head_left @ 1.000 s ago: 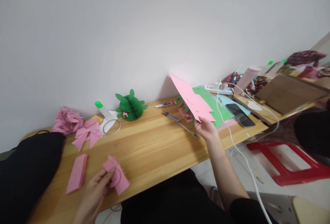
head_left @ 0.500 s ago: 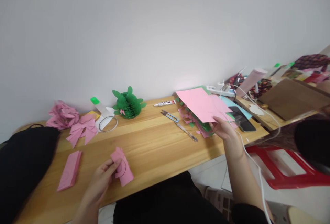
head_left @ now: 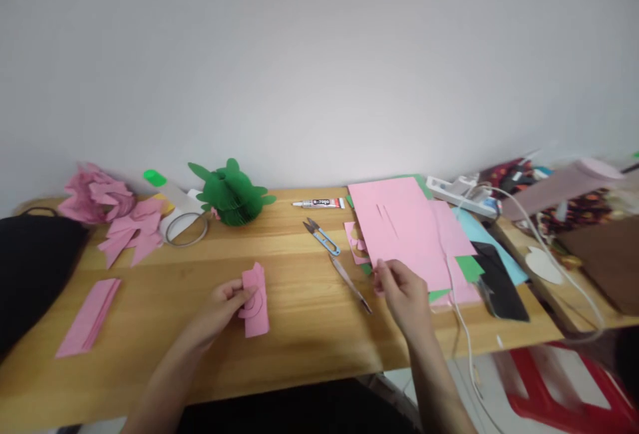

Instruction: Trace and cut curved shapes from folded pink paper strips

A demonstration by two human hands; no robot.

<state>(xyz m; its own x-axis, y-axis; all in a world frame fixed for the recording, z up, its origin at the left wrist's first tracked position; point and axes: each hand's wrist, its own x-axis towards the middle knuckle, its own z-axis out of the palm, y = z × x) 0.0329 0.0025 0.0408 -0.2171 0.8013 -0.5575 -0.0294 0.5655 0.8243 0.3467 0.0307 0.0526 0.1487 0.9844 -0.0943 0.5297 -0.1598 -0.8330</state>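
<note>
My left hand [head_left: 229, 297] pinches a small folded piece of pink paper [head_left: 256, 317] with a curved pencil line on it, just above the wooden table. My right hand [head_left: 402, 287] is over the lower left edge of a large pink paper sheet [head_left: 399, 214], thumb and fingertips closed together. What sits between those fingertips, if anything, is too small to make out. The sheet lies on a stack of pink and green papers. Blue thread snips [head_left: 322, 237] and a slim pen-like tool [head_left: 351, 283] lie left of my right hand.
A folded pink paper strip [head_left: 88, 317], a pink paper bow [head_left: 134, 231], a tape ring [head_left: 186, 229] and a green honeycomb paper ball [head_left: 232, 194] stand left. A glue tube [head_left: 319, 204] lies near the wall. Right are a phone [head_left: 499, 281], power strip [head_left: 464, 196] and white cable [head_left: 456, 301].
The large pink sheet, lifted by my right hand before, now lies flatter on the stack. My right hand has moved to its lower left edge. The camera view has turned right.
</note>
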